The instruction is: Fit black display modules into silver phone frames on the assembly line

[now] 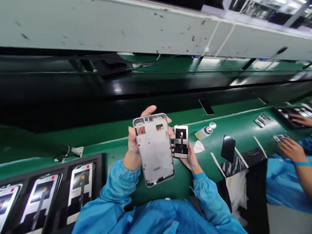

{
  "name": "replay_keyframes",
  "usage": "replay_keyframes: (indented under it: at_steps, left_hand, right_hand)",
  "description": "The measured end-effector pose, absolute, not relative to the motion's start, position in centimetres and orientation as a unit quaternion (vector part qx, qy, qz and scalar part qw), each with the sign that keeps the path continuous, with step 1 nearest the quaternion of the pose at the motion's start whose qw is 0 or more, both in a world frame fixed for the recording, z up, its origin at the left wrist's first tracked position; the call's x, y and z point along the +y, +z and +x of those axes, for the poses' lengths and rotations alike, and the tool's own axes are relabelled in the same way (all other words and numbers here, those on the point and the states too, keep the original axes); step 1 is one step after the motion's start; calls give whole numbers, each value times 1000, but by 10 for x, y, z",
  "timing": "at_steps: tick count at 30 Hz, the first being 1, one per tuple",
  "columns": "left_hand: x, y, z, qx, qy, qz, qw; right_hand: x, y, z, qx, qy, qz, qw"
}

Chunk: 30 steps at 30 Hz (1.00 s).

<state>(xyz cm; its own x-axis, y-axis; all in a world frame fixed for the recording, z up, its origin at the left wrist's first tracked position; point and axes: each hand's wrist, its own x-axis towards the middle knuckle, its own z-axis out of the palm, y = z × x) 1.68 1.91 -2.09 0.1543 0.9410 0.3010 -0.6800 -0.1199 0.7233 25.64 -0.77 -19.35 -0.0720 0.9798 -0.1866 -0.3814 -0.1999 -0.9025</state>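
Note:
My left hand [133, 143] grips a phone frame [156, 149] by its edges, thumb on one side and fingers round the other. The frame is a pale grey plate with a rim and two small openings near its top, held up and slightly tilted. Lower and farther right, my right hand [191, 159] holds a phone screen assembly [181, 141] with its back up; a flex cable runs down its silver and black back. Its fingers wrap the lower part. The frame and the screen assembly are close but apart.
At left, a black foam tray [103, 172] holds several screen assemblies. Beyond my right hand are a bottle [203, 133], its round lid [213, 125], a white wipe [199, 147] and a dark phone screen [228, 149]. A co-worker's hand [292, 149] works at right. A grey beam [109, 26] crosses above.

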Motion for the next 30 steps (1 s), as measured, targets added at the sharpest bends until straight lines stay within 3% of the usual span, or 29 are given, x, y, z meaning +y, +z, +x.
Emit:
replay_keyframes:
  at_steps: [6,12,21,26,30]
  left_hand:
    - [-9,-31,12,93,602,389,691]
    - [-6,-53,11,81,652,387,646]
    - [-8,-11,18,0,591,362,721]
    - [-11,-20,19,41,583,354,730]
    - [-4,-31,17,-19,562,388,730]
  right_hand:
    - [-6,-190,256,-401,598,-455,525]
    - [-2,-191,259,-423,592,-457,511]
    - [-11,-177,256,-415,606,-445,513]
    - [-15,-162,263,-409,601,-447,521]
    - [-23,-139,273,-384,590,-446,553]
